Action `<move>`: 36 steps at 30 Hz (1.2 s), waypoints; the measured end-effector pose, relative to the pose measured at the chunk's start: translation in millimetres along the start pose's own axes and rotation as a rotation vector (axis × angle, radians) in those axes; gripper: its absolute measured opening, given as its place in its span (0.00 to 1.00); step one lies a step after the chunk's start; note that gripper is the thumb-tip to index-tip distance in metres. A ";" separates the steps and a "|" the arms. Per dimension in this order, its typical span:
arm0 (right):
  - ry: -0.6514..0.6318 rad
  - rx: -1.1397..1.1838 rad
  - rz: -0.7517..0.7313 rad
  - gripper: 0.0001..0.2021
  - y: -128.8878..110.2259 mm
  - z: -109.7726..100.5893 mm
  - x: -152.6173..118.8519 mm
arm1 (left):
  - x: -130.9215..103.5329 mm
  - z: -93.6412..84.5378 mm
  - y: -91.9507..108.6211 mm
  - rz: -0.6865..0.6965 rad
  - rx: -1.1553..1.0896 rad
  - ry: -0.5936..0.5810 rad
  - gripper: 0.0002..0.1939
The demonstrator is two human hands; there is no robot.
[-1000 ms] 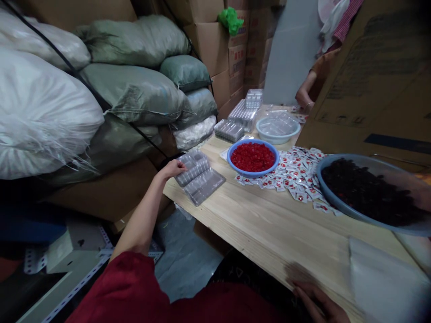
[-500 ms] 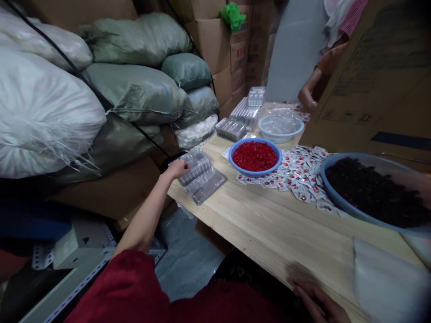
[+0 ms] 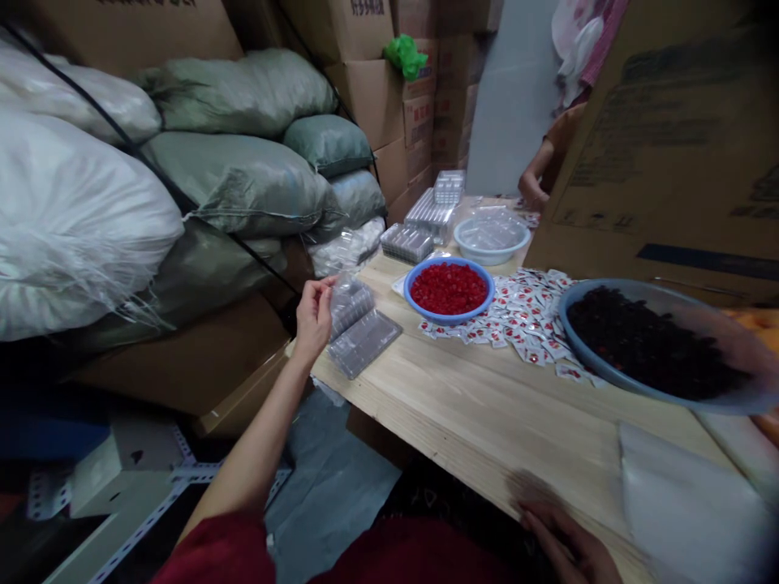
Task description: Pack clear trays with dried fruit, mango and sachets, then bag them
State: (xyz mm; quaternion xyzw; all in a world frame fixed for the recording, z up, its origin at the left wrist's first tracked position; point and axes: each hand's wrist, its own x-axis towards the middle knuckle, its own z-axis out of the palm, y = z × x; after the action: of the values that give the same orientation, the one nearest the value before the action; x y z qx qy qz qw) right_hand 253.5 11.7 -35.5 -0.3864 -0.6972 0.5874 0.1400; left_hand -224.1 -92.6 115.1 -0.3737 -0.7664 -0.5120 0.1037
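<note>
My left hand (image 3: 314, 316) is closed in a pinch at the raised far-left edge of a clear plastic clamshell tray (image 3: 366, 345). The tray lies unfolded at the table's left corner, its ribbed half under my fingers and its flatter half nearer the table's middle. By the table's front edge, low in the view, is my right hand (image 3: 569, 539); it is dark and blurred, and its fingers do not show clearly. A blue bowl of small red pieces (image 3: 449, 289) stands beyond the tray, beside a spread of small printed white sachets (image 3: 528, 312).
Stacked clear trays (image 3: 431, 212) and a pale bowl of clear plastic pieces (image 3: 492, 237) stand at the back. A large basin of dark pieces (image 3: 660, 341) and an upright carton (image 3: 657, 178) are at right. Bulging sacks (image 3: 243, 174) line the left. Another person's arm (image 3: 539, 174) shows behind.
My left hand has turned from a fist over the tray's ribbed half to a pinch at its edge, with clear plastic rising there. My right hand stays at the table edge.
</note>
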 end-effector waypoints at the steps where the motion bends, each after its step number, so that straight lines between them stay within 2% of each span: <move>1: 0.036 0.028 -0.005 0.17 -6.7 5.6 2.2 | -17.0 12.1 18.3 -0.066 -0.166 -0.067 0.10; 4: 0.178 0.163 -0.042 0.22 -30.2 24.4 13.5 | -88.1 61.6 66.4 -0.403 -0.656 -0.370 0.13; 7: 0.258 0.311 -0.099 0.31 -41.6 34.2 31.4 | -172.4 111.4 93.9 -0.749 -1.030 -0.560 0.15; 9: 0.310 0.366 -0.115 0.35 -37.2 30.0 42.2 | -218.4 134.5 98.0 -0.905 -1.127 -0.621 0.16; 10: 0.335 0.365 -0.109 0.35 -32.4 24.3 46.0 | -234.1 142.0 95.8 -0.949 -1.119 -0.671 0.16; 12: 0.360 0.282 -0.084 0.35 -20.7 6.9 50.5 | -245.5 149.7 84.3 -0.933 -0.979 -0.831 0.16; 14: 0.323 0.131 -0.075 0.32 -10.8 -14.8 54.2 | -229.2 150.4 66.8 -0.746 -0.710 -0.930 0.15; 15: 0.289 0.051 -0.091 0.30 -7.4 -25.2 57.2 | -212.2 149.7 57.5 -0.606 -0.556 -0.917 0.15; 18: 0.180 -0.139 -0.200 0.23 -3.8 -46.5 74.3 | -144.1 151.3 32.7 -0.190 -0.138 -0.682 0.12; 20: 0.131 -0.219 -0.275 0.20 -4.0 -50.3 89.9 | -101.7 158.5 20.7 -0.036 0.091 -0.570 0.10; 22: 0.134 -0.275 -0.329 0.18 -2.8 -49.3 104.3 | -72.0 167.7 13.1 0.012 0.252 -0.540 0.10; 24: 0.170 -0.315 -0.362 0.17 1.0 -48.4 115.0 | -54.5 173.6 10.2 -0.013 0.340 -0.533 0.10; 26: 0.195 -0.338 -0.365 0.17 5.2 -49.6 121.6 | -42.2 175.6 11.5 -0.026 0.371 -0.457 0.12; 29: 0.232 -0.329 -0.339 0.17 2.4 -52.4 124.7 | -16.8 183.5 16.5 0.079 0.368 -0.343 0.14; 30: 0.249 -0.318 -0.333 0.17 -2.8 -52.7 123.9 | -5.0 190.4 17.4 0.114 0.372 -0.380 0.13; 31: 0.264 -0.307 -0.332 0.17 -10.0 -52.7 122.3 | 7.7 199.8 17.3 0.124 0.390 -0.464 0.11; 34: 0.270 -0.273 -0.356 0.16 -39.8 -57.4 113.9 | 42.9 236.3 12.0 0.053 0.464 -0.784 0.09; 36: 0.289 -0.253 -0.373 0.15 -59.3 -71.8 108.4 | 57.7 257.7 6.7 0.025 0.462 -0.908 0.07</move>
State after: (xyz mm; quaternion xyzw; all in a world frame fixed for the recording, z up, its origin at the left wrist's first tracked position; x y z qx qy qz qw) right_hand 206.1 138.3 10.9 -0.3453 -0.7971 0.3983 0.2945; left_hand -202.3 157.9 34.1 -0.5349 -0.8230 -0.1140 -0.1537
